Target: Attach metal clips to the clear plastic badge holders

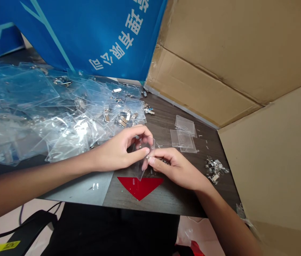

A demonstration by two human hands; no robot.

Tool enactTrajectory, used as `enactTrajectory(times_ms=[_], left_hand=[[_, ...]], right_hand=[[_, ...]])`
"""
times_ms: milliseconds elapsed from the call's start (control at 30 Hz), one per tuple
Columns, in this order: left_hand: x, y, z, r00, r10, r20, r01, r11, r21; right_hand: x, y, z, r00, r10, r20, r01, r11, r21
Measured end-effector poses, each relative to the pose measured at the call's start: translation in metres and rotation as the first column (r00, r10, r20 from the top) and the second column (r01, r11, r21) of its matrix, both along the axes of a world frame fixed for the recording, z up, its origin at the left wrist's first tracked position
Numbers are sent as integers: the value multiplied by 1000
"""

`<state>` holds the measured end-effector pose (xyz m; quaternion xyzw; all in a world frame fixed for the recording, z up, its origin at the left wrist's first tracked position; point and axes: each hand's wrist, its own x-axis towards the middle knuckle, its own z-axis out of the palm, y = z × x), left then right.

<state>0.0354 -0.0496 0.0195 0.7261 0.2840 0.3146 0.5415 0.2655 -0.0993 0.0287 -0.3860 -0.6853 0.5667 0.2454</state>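
Observation:
My left hand (pixel 120 151) is closed on a clear plastic badge holder (pixel 140 171), thumb in front and fingers curled behind it. The holder is tilted above the table. My right hand (pixel 178 167) meets it from the right, thumb and forefinger pinched at a small shiny metal clip (pixel 148 158) by the holder's edge. Those fingertips partly hide the clip, so I cannot tell whether it is fastened. Just below the hands, a red triangle (pixel 140 188) lies on the dark wood-grain table (pixel 204 199).
A wide heap of clear badge holders (pixel 27 92), several with metal clips, covers the left side. Flat clear sleeves (pixel 184 138) lie right of centre, and loose clips (pixel 216 169) are piled farther right. Cardboard (pixel 188 85) and a blue printed sheet (pixel 91 32) stand behind.

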Motion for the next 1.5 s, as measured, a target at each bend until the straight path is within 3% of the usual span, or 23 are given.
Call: enactTrajectory(times_ms=[133, 367, 533, 767, 1000, 1500], left_hand=[[-1, -1, 0, 999, -14, 32, 16, 998, -55], [-4, 2, -6, 985, -47, 165, 45, 999, 13], [-8, 4, -2, 995, -87, 56, 84, 995, 48], [-5, 3, -4, 999, 22, -47, -15, 989, 146], [-4, 1, 0, 998, 55, -36, -47, 976, 211], [-3, 2, 1, 998, 53, -30, -46, 976, 212]], right_hand=[[1, 0, -5, 996, -86, 26, 88, 992, -92], [0, -3, 3, 1000, -9, -29, 9, 1000, 20], [0, -5, 6, 1000, -8, -23, 8, 1000, 25], [-4, -8, 5, 997, -57, 51, 49, 988, 149], [-4, -9, 4, 991, -99, 87, 77, 970, 231], [-4, -9, 2, 986, -128, 104, 100, 965, 242]])
